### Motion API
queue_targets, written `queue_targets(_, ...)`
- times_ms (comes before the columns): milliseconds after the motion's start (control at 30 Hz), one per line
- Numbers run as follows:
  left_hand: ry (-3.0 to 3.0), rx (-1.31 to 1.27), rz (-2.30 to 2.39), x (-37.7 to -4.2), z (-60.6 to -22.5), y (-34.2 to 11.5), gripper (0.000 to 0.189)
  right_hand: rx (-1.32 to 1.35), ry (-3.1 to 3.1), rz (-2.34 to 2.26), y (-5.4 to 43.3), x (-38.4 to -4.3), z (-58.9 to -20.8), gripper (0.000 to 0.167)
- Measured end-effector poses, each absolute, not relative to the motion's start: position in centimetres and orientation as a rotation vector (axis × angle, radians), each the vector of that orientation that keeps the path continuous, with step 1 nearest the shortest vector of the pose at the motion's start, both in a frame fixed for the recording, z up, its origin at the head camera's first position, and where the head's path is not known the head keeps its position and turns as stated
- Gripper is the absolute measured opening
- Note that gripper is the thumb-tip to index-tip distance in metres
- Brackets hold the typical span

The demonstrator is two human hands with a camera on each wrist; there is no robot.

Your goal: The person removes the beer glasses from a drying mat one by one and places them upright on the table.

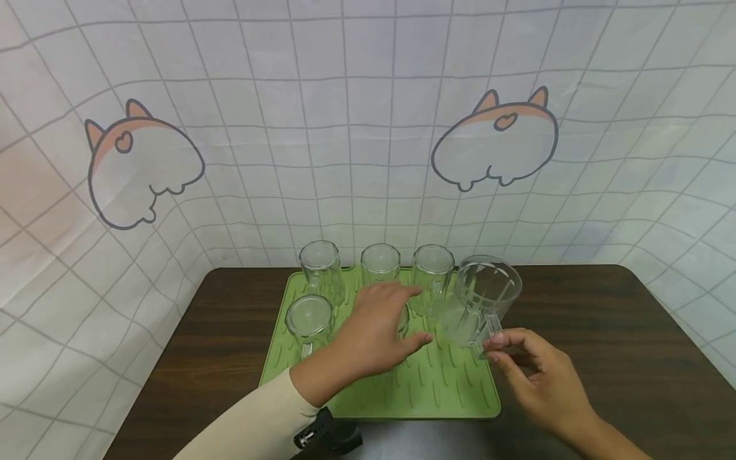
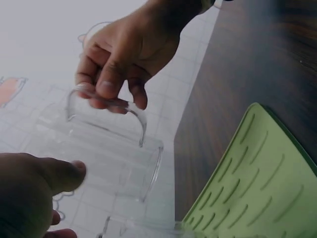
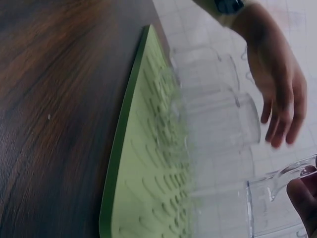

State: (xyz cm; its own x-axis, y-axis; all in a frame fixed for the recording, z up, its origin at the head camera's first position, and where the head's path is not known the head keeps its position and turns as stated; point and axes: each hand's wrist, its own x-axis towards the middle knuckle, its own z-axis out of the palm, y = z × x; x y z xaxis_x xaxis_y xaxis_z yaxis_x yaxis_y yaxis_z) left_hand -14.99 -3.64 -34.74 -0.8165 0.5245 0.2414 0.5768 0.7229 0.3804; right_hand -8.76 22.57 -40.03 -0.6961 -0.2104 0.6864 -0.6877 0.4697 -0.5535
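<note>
My right hand (image 1: pixel 543 374) pinches the handle of a clear glass mug (image 1: pixel 491 281) between thumb and fingers. In the head view that mug overlaps the right side of a green ridged mat (image 1: pixel 414 402); the left wrist view has it against the tiled curtain. My left hand (image 1: pixel 376 329) is over the mat with its fingers loosely extended and nothing in its grasp. A mug (image 1: pixel 310 319) stands at the front left of the mat. Behind it is a back row of three mugs, including a left one (image 1: pixel 322 265) and a right one (image 1: pixel 433 268). Another is mostly hidden behind my left hand.
The mat lies on a dark wooden table (image 1: pixel 581 319). A white curtain (image 1: pixel 368 140) with grid lines and cartoon animals rises along the table's back and sides. A black watch (image 1: pixel 322 431) is on my left wrist.
</note>
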Motion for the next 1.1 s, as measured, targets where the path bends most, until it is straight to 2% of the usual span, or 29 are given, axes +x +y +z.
queue_targets(167, -2.660, -0.944, -0.776, -14.2, -34.9, -5.8, 0.059, 0.722, -2.204, 1.129, 24.0, -9.1, -40.2, 0.048)
queue_targets(467, -2.336, -0.965, -0.761, -12.5, -35.9, -11.0, 0.049, 0.627, -2.245, 1.096, 26.6, -9.7, -40.6, 0.047)
queue_targets(600, -2.242, -0.950, -0.761, -11.7, -36.4, -13.4, 0.053, 0.613, -2.274, 1.052, 27.8, -9.8, -40.6, 0.046)
queue_targets(833, -2.350, -0.771, -0.741, -10.1, -38.1, -17.3, 0.057, 0.611, -2.309, 1.013, 29.6, -10.1, -40.8, 0.043)
queue_targets(1100, -2.444, -0.645, -0.726, -9.7, -40.1, -20.4, 0.063, 0.512, -2.354, 1.052, 31.4, -10.3, -40.9, 0.033)
